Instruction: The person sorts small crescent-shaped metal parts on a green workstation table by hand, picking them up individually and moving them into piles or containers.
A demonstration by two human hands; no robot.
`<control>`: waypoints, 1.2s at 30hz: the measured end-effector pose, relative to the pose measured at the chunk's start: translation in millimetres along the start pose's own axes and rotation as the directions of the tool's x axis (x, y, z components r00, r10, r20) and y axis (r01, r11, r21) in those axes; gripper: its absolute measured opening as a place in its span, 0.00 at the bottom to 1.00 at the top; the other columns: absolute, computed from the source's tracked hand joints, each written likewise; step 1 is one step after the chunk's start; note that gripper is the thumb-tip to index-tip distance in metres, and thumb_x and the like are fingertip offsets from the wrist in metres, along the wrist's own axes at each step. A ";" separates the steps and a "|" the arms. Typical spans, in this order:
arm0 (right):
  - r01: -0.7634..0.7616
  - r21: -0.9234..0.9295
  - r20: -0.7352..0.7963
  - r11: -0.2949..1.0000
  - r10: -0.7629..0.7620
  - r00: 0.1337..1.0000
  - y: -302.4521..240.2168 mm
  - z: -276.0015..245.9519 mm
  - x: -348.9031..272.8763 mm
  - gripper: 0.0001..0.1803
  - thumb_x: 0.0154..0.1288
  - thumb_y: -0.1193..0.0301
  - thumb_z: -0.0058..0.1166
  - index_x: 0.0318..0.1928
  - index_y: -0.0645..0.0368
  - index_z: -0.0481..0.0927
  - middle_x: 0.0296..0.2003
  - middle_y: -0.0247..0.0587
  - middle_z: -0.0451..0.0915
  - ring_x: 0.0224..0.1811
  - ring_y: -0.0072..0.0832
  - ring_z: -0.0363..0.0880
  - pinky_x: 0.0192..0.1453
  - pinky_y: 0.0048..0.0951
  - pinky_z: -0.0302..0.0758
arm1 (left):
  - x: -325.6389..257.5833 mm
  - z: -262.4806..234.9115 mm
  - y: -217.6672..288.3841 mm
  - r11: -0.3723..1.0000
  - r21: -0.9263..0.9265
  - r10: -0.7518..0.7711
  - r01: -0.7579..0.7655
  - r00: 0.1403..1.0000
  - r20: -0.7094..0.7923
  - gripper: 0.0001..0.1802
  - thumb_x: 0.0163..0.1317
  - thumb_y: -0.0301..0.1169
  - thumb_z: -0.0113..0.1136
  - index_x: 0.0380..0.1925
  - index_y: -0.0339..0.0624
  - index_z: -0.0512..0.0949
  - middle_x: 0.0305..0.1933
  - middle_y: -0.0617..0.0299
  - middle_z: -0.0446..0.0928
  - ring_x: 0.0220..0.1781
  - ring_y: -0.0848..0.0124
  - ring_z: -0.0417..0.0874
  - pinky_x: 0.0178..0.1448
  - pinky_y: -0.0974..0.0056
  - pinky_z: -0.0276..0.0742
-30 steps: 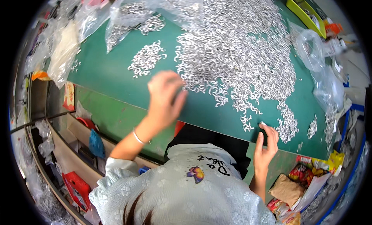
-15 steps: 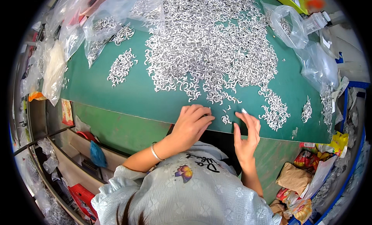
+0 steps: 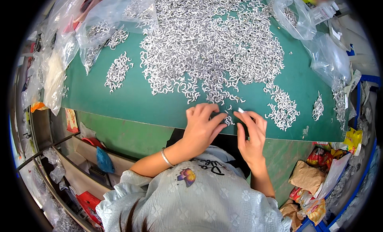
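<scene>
The left hand (image 3: 202,126) lay palm-down with its fingers curled together over a small cluster of silvery curved metal pieces (image 3: 228,120), and whether it actually pinched any of them could not be told. The right hand (image 3: 251,132) faced it, fingers loosely bent and close together, with one pale piece (image 3: 240,110) pinched at its fingertips. The cluster sat between the two hands, touching both, on the near edge of the green mat (image 3: 159,106), just in front of the person's chest. Directly beyond the hands spread the big heap of the same metal pieces (image 3: 211,48), covering most of the middle of the mat, its nearest stragglers just beside the fingers. To the right of the right hand lay a smaller pile (image 3: 284,107), and further right a thin separate clump (image 3: 318,106) near the mat's edge. On the left side of the mat, well apart from the hands, another small pile (image 3: 117,70) lay on its own. Clear plastic bags (image 3: 103,28) holding more pieces were bunched along the far left, and more clear bags (image 3: 315,36) lay at the far right. A thin bracelet (image 3: 166,157) ringed the left wrist. The person wore a pale patterned shirt (image 3: 207,200) with a butterfly motif. Crumpled coloured wrappers (image 3: 315,188) lay low on the right, below the table.
</scene>
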State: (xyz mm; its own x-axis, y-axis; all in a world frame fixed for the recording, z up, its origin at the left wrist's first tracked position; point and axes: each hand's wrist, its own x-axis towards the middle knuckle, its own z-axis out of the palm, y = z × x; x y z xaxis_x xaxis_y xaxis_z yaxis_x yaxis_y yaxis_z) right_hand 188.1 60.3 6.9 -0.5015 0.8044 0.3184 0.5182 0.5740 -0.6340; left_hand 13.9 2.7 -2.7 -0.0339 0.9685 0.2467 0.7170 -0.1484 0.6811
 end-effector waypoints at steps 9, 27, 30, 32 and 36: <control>0.008 0.000 0.035 1.000 -0.008 0.999 0.3 -5.7 -5.8 0.17 0.56 0.83 0.61 0.48 0.64 0.82 0.41 0.38 0.86 0.48 0.38 0.78 0.53 0.37 0.67 | -1.1 -17.9 -8.8 0.999 0.028 -0.027 0.025 0.997 0.068 0.16 0.52 0.26 0.70 0.43 0.46 0.82 0.44 0.63 0.73 0.48 0.64 0.73 0.52 0.57 0.60; 0.060 -0.052 0.060 0.997 -0.057 0.997 -10.1 9.0 -12.5 0.20 0.59 0.77 0.61 0.54 0.63 0.79 0.45 0.39 0.84 0.59 0.40 0.75 0.58 0.43 0.61 | -2.3 -20.3 -16.6 0.998 -0.007 -0.055 0.055 0.997 0.045 0.15 0.50 0.31 0.73 0.37 0.45 0.79 0.42 0.62 0.71 0.45 0.63 0.71 0.49 0.58 0.57; 0.047 0.021 0.163 0.999 -0.050 0.985 -22.3 11.6 -8.2 0.21 0.60 0.78 0.59 0.55 0.62 0.79 0.44 0.37 0.85 0.62 0.40 0.74 0.63 0.46 0.60 | -3.1 -22.2 -16.4 0.999 -0.001 -0.052 0.052 0.998 0.037 0.15 0.49 0.31 0.73 0.37 0.45 0.79 0.42 0.62 0.71 0.45 0.62 0.71 0.49 0.58 0.58; 0.061 -0.002 0.191 0.998 -0.060 0.980 -20.9 16.4 -10.9 0.21 0.61 0.78 0.58 0.56 0.62 0.78 0.44 0.37 0.86 0.65 0.39 0.73 0.68 0.50 0.55 | -4.4 -23.9 -17.0 0.999 0.004 -0.051 0.051 0.998 0.033 0.15 0.49 0.31 0.73 0.37 0.45 0.79 0.42 0.61 0.71 0.45 0.62 0.71 0.49 0.58 0.58; 0.057 -0.064 0.154 0.996 -0.046 0.987 -7.1 6.5 -19.5 0.19 0.62 0.78 0.57 0.54 0.62 0.79 0.45 0.37 0.86 0.65 0.39 0.73 0.69 0.51 0.53 | -7.4 -28.9 -19.4 0.999 0.021 -0.045 0.045 0.998 0.037 0.15 0.51 0.29 0.71 0.39 0.44 0.79 0.44 0.61 0.72 0.47 0.62 0.73 0.50 0.56 0.58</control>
State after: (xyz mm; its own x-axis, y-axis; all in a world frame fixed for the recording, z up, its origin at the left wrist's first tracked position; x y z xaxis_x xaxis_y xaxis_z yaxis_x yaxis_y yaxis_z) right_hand 189.7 39.6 0.7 -0.6256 0.7439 0.2349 0.5326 0.6273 -0.5682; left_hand -19.9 -7.4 2.3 -0.0404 0.9810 0.1896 0.7289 -0.1009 0.6771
